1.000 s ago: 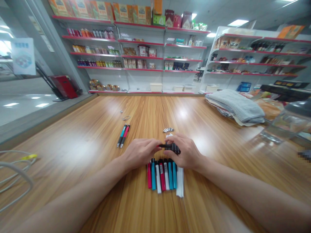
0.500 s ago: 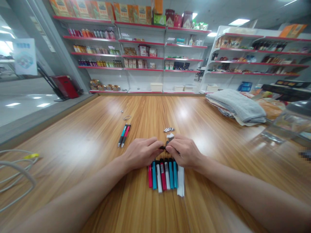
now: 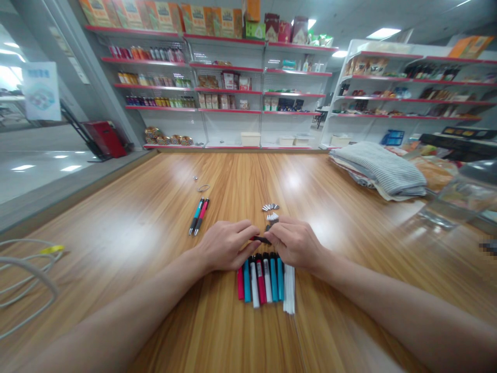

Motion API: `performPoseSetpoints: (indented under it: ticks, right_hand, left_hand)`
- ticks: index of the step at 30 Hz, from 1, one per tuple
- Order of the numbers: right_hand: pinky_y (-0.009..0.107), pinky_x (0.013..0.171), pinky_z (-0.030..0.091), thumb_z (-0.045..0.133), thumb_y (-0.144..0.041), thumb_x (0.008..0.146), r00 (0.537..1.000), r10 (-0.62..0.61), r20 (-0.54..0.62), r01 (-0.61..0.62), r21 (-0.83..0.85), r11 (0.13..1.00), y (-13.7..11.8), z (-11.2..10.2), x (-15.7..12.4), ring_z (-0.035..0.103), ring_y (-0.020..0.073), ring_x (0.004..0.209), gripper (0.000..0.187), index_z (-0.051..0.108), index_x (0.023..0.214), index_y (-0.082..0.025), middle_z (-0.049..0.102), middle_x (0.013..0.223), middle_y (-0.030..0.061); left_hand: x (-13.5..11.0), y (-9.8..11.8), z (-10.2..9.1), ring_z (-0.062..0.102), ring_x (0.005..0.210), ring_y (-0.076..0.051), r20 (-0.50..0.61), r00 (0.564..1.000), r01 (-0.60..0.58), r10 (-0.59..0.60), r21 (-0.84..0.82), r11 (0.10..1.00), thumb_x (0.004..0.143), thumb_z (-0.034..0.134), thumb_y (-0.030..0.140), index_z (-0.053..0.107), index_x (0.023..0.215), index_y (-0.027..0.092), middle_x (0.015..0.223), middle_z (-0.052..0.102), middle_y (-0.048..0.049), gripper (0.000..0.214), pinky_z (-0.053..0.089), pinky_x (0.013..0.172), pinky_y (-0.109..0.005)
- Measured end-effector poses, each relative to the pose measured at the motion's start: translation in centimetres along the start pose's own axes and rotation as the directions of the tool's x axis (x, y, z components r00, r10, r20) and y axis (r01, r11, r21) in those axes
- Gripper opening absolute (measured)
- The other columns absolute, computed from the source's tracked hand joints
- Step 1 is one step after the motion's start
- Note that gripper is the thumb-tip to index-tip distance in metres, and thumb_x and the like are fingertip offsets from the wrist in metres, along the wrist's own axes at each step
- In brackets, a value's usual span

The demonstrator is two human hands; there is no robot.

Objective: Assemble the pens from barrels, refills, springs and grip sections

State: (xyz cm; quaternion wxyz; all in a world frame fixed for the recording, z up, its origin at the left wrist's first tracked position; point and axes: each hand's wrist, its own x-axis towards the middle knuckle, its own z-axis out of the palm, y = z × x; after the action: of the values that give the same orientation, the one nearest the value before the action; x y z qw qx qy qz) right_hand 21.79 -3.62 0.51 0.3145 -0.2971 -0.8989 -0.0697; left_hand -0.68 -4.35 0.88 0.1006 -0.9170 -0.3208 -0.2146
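My left hand [image 3: 229, 243] is closed round a pen barrel [image 3: 261, 239]; a little red and a black grip end show between the fingers. My right hand [image 3: 295, 241] pinches at the black end, its fingertips partly hiding it. Just below lies a row of pen barrels [image 3: 260, 280] in red, blue and white with black ends, side by side. White refill tubes [image 3: 289, 290] lie along the right of that row. Beyond my fingers are small white pieces [image 3: 272, 217], silver pen tips [image 3: 271, 207] in an arc, and dark pieces partly hidden by my right hand.
Two whole pens [image 3: 199, 216], blue and red, lie left of my hands, with a thin ring [image 3: 204, 188] behind them. A pale cable [image 3: 34, 280] coils at the left edge. Folded cloth [image 3: 380, 168] and a clear container [image 3: 446, 197] stand at the right. Stocked shelves [image 3: 229, 93] stand behind the table.
My left thumb has shifted lower, and more of the black grip shows between my hands. The right fingers have moved slightly. The things on the table stay put.
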Motion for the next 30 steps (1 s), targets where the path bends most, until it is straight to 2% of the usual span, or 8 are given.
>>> performPoseSetpoints:
  ticks: [7, 11, 13, 15, 17, 19, 26, 30]
  right_hand:
    - [0.03, 0.066, 0.041, 0.05, -0.035, 0.092, 0.998, -0.047, 0.039, 0.046, 0.021, 0.999, -0.2, -0.1, 0.2, 0.053, 0.0174, 0.075, 0.02, 0.059, 0.092, -0.017, 0.063, 0.077, 0.0052]
    - [0.031, 0.07, 0.043, 0.049, -0.025, 0.092, 0.995, 0.044, -0.094, -0.044, 0.003, 0.999, 0.5, -0.1, 0.3, 0.055, 0.0187, 0.079, 0.012, 0.058, 0.094, -0.017, 0.064, 0.082, 0.0066]
    - [0.032, 0.073, 0.044, 0.05, -0.023, 0.091, 0.984, 0.082, -0.158, -0.081, 0.011, 0.997, 1.2, -0.1, 0.2, 0.056, 0.0193, 0.082, 0.011, 0.058, 0.096, -0.017, 0.064, 0.086, 0.007]
    - [0.032, 0.074, 0.044, 0.05, -0.023, 0.091, 0.977, 0.11, -0.184, -0.108, 0.017, 0.994, 1.7, -0.2, 0.2, 0.056, 0.0198, 0.084, 0.011, 0.058, 0.097, -0.017, 0.064, 0.089, 0.0074]
    - [0.032, 0.074, 0.044, 0.05, -0.024, 0.091, 0.975, 0.126, -0.184, -0.124, 0.019, 0.992, 2.0, -0.1, 0.2, 0.056, 0.02, 0.084, 0.012, 0.058, 0.096, -0.017, 0.064, 0.089, 0.0076]
    - [0.032, 0.073, 0.043, 0.05, -0.024, 0.091, 0.976, 0.127, -0.176, -0.125, 0.023, 0.992, 2.1, -0.1, 0.2, 0.056, 0.0197, 0.083, 0.012, 0.059, 0.095, -0.017, 0.064, 0.088, 0.0074]
    - [0.03, 0.062, 0.037, 0.049, -0.024, 0.092, 0.977, 0.108, -0.186, -0.11, -0.002, 0.994, 2.5, -0.2, 0.2, 0.049, 0.017, 0.068, 0.016, 0.062, 0.088, -0.017, 0.064, 0.075, 0.0053]
    - [0.03, 0.063, 0.038, 0.046, -0.026, 0.094, 0.973, 0.14, -0.182, -0.144, -0.009, 0.989, 2.6, -0.1, 0.1, 0.051, 0.0174, 0.07, 0.019, 0.062, 0.089, -0.016, 0.064, 0.077, 0.0066]
  left_hand:
    - [0.0, 0.0, 0.2, 0.062, 0.076, -0.016, -0.052, 0.997, 0.056, -0.061, -0.103, 0.993, 0.089, 0.048, 0.034, 0.056, 0.104, 0.017, 0.088, 0.064, -0.005, 0.024, 0.043, 0.063, -0.026]
    - [0.0, -0.4, 0.4, 0.058, 0.07, -0.014, -0.107, 0.965, 0.204, -0.239, -0.266, 0.942, 0.087, 0.052, 0.037, 0.06, 0.096, 0.016, 0.081, 0.064, -0.0042, 0.024, 0.041, 0.062, -0.025]
    - [0.0, -1.0, 0.8, 0.052, 0.059, -0.011, -0.079, 0.913, 0.325, -0.399, -0.448, 0.833, 0.088, 0.049, 0.039, 0.061, 0.083, 0.015, 0.067, 0.058, -0.0015, 0.027, 0.037, 0.055, -0.023]
    - [-0.1, -1.8, 1.2, 0.045, 0.052, -0.009, 0.006, 0.856, 0.391, -0.516, -0.66, 0.641, 0.091, 0.044, 0.04, 0.058, 0.071, 0.014, 0.057, 0.052, 0.0003, 0.036, 0.032, 0.049, -0.021]
    - [-0.1, -2.4, 1.5, 0.041, 0.049, -0.008, 0.075, 0.822, 0.39, -0.564, -0.796, 0.462, 0.092, 0.042, 0.041, 0.056, 0.069, 0.013, 0.055, 0.049, 0.0009, 0.039, 0.028, 0.046, -0.021]
    - [-0.2, -2.7, 1.5, 0.039, 0.048, -0.007, 0.087, 0.805, 0.368, -0.586, -0.848, 0.38, 0.091, 0.045, 0.041, 0.056, 0.069, 0.013, 0.056, 0.048, 0.0013, 0.037, 0.027, 0.045, -0.02]
    - [-0.3, -1.5, 0.9, 0.044, 0.054, -0.008, -0.127, 0.783, 0.339, -0.608, -0.733, 0.59, 0.086, 0.055, 0.034, 0.061, 0.076, 0.014, 0.061, 0.051, 0.0005, 0.024, 0.034, 0.049, -0.02]
    - [-0.1, -1.2, 1.3, 0.042, 0.047, -0.006, -0.136, 0.748, 0.286, -0.65, -0.817, 0.5, 0.085, 0.058, 0.033, 0.064, 0.091, 0.015, 0.067, 0.057, -0.0002, 0.02, 0.032, 0.043, -0.019]
